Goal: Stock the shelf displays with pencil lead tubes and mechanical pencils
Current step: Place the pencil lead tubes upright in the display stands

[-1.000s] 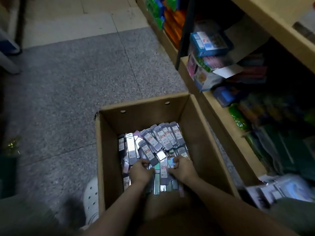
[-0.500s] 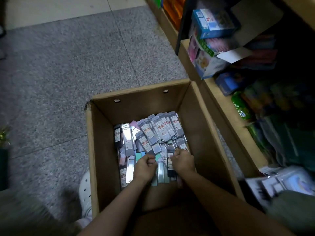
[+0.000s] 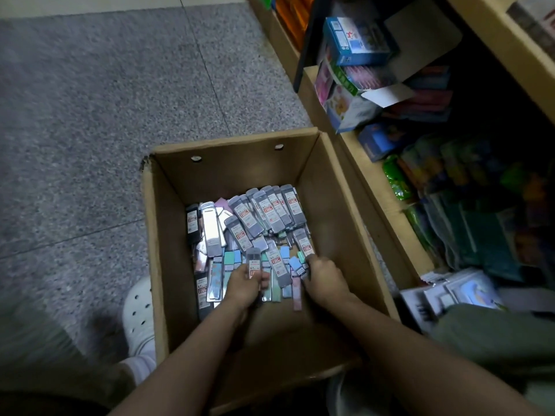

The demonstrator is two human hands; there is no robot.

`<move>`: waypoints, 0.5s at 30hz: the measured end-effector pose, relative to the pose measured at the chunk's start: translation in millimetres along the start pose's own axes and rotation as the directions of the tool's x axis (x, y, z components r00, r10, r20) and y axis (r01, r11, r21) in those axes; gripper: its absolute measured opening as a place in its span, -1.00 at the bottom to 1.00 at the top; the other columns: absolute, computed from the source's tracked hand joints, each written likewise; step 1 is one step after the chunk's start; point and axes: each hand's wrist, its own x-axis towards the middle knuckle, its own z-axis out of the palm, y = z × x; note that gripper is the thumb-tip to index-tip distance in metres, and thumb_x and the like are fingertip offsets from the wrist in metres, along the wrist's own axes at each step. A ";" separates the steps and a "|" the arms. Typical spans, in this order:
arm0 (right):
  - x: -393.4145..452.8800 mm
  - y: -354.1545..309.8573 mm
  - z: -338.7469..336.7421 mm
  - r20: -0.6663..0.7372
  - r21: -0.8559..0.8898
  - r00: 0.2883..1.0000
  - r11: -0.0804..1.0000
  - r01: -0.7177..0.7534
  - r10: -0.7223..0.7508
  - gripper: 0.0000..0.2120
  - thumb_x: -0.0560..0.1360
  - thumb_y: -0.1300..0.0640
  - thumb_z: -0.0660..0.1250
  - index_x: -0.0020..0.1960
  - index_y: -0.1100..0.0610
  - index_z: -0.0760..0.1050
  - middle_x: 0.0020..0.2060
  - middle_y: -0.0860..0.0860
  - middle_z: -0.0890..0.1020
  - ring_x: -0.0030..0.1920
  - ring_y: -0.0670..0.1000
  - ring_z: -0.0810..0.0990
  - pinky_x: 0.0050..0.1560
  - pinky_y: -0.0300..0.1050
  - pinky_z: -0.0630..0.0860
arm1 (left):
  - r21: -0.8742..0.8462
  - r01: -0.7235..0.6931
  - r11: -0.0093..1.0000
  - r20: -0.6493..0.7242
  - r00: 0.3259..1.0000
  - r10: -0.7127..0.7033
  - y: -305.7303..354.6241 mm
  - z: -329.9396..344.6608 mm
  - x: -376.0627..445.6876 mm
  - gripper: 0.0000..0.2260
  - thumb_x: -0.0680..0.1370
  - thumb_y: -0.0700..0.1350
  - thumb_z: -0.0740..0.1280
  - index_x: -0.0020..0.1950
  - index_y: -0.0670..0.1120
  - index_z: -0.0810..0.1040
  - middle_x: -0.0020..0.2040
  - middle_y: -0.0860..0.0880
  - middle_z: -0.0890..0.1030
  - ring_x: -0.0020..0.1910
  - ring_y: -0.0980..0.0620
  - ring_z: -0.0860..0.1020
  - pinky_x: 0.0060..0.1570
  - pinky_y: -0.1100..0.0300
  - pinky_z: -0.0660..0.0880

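Both of the person's arms reach down into the box on the floor, just beside the shelf. The lead packs lie in a loose heap on the box bottom, some fanned against the far wall, others flat and crossing each other nearer the hands. The left hand has its fingers curled around one pack, which stands up out of the fist with its label facing up. The right hand is knuckles-up at the right edge of the heap, fingers bent down into the packs; it seems to be gathering or pinching some, but from here I cannot tell whether it has a real hold on anything. These packs look light, flat and stiff, with glossy plastic faces that catch the light, so I would expect them to slide over one another and slip out of a loose bunch. Taking each across its narrow sides near the middle looks safest, or squaring several into a stack before lifting. The leads inside are likely brittle, so dropping a handful would be a poor idea. Nothing from the box has reached the shelf yet, as far as I can see.
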 end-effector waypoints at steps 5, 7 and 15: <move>10.2 -5.7 15.4 0.024 -0.121 1.000 0.993 0.005 -0.002 -0.64 0.60 0.10 0.26 0.36 0.14 0.32 0.23 0.14 0.51 0.21 0.16 0.55 0.17 -0.01 0.50 | 0.010 0.031 0.999 0.005 0.999 -0.031 -1.6 1.4 5.7 -0.78 0.66 -0.24 0.16 0.28 -0.30 0.38 -0.10 -0.13 0.61 -0.26 -0.02 0.52 -0.30 0.13 0.43; 14.4 -7.3 19.4 0.000 -0.131 1.000 0.991 0.014 -0.014 -0.64 0.58 0.13 0.29 0.35 0.14 0.32 0.23 0.13 0.51 0.21 0.14 0.56 0.15 -0.03 0.51 | 0.034 0.011 0.999 0.002 1.000 -0.011 1.0 3.5 7.5 -0.79 0.65 -0.25 0.16 0.24 -0.31 0.42 -0.08 -0.14 0.62 -0.26 -0.01 0.54 -0.29 0.14 0.46; 29.5 -12.4 22.2 -0.060 0.198 0.993 0.976 -0.088 0.102 -0.92 0.51 0.22 0.34 -0.06 0.07 0.49 0.09 0.11 0.58 0.07 0.13 0.60 0.06 -0.11 0.52 | 0.005 0.015 1.000 -0.012 1.000 -0.015 11.2 9.6 10.2 -0.90 0.62 -0.26 0.21 -0.05 -0.20 0.50 -0.13 -0.17 0.62 -0.22 -0.09 0.55 -0.21 0.07 0.48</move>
